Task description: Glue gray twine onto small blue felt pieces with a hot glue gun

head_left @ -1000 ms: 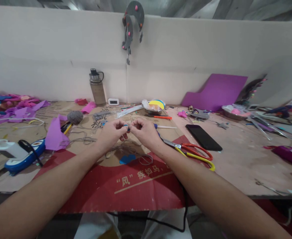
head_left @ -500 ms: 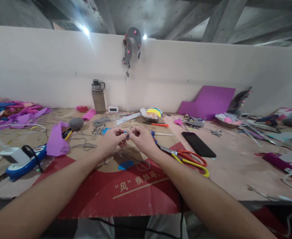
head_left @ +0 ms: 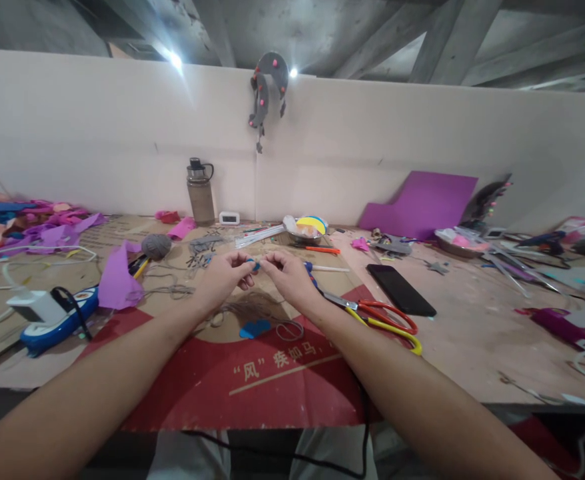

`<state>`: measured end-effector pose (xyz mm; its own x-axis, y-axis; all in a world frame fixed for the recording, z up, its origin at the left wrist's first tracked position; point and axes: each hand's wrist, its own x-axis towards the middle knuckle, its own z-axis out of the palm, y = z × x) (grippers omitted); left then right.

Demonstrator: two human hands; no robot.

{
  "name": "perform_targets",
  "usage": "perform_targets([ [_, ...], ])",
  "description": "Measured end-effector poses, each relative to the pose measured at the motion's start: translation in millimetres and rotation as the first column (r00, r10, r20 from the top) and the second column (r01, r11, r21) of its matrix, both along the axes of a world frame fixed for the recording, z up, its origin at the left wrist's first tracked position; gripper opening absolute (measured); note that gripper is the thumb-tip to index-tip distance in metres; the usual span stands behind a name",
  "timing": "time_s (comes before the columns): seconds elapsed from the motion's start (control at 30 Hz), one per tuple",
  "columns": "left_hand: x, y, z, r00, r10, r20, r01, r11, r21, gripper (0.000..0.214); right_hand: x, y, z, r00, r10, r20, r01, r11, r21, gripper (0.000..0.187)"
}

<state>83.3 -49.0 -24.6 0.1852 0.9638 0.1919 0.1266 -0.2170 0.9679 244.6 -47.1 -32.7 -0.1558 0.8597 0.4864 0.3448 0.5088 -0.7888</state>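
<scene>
Both hands meet above the cardboard sheet, fingertips nearly touching. Between thumb and fingers my left hand [head_left: 230,272] pinches a small blue piece [head_left: 255,265], mostly covered by the fingertips. Closed in a pinch beside it, my right hand [head_left: 286,272] has its thumb and forefinger at the piece's right side; whether they hold it or a thin strand I cannot make out. Below the hands lie loose grey yarn [head_left: 245,308] and a blue cloud-shaped cutout [head_left: 255,329]. Scissors [head_left: 372,312] with red and yellow handles rest by my right forearm.
A black phone [head_left: 401,289] lies right of the scissors. On the left are a grey yarn ball [head_left: 156,246], a purple sheet piece [head_left: 118,279] and a blue power strip [head_left: 60,327]. A bottle [head_left: 201,197] and a bowl [head_left: 306,238] stand near the back wall.
My left and right hands stay together at the blue piece, with a slight shift of the fingers. The whole view has moved a little.
</scene>
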Motion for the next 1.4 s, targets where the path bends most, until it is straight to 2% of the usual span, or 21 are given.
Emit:
perform_targets([
  [0.2,0.8,-4.2,4.8,0.999,0.002,-0.053,-0.001,1.0,0.028,0.021,0.1,0.2,-0.7,1.0,-0.026,-0.009,0.025,0.999,-0.032,0.014],
  [0.43,-0.1,-4.2,7.3,0.996,-0.084,0.032,0.085,0.996,-0.015,0.027,2.3,3.0,-1.9,0.998,-0.058,-0.015,0.058,0.998,-0.032,0.012],
  [0.5,-0.8,-4.0,8.1,0.999,-0.053,-0.009,0.053,0.998,0.036,0.026,2.5,2.0,-0.7,0.997,-0.072,0.004,0.072,0.997,-0.021,0.01],
  [0.67,-1.8,-2.6,9.5,0.972,0.058,-0.226,-0.009,0.977,0.213,0.02,3.0,-2.2,3.0,0.992,-0.097,0.083,0.091,0.993,0.071,0.011],
  [0.8,-1.5,-2.4,9.7,0.941,0.119,-0.317,-0.03,0.962,0.273,0.013,2.9,-5.1,3.5,0.979,-0.121,0.167,0.093,0.981,0.169,0.008],
  [0.9,-2.0,-2.9,10.6,0.922,0.159,-0.352,-0.046,0.95,0.309,0.014,2.7,-6.9,3.4,0.975,-0.117,0.19,0.082,0.98,0.183,0.007],
  [1.17,-5.3,-1.3,10.8,0.959,0.13,-0.253,-0.069,0.969,0.236,0.019,5.4,-6.9,5.2,0.983,-0.101,0.155,0.075,0.983,0.166,0.005],
  [1.4,0.0,-6.3,12.9,0.983,0.016,-0.182,0.006,0.993,0.121,0.021,7.1,-4.9,4.6,0.973,-0.15,0.175,0.113,0.972,0.208,0.005],
])
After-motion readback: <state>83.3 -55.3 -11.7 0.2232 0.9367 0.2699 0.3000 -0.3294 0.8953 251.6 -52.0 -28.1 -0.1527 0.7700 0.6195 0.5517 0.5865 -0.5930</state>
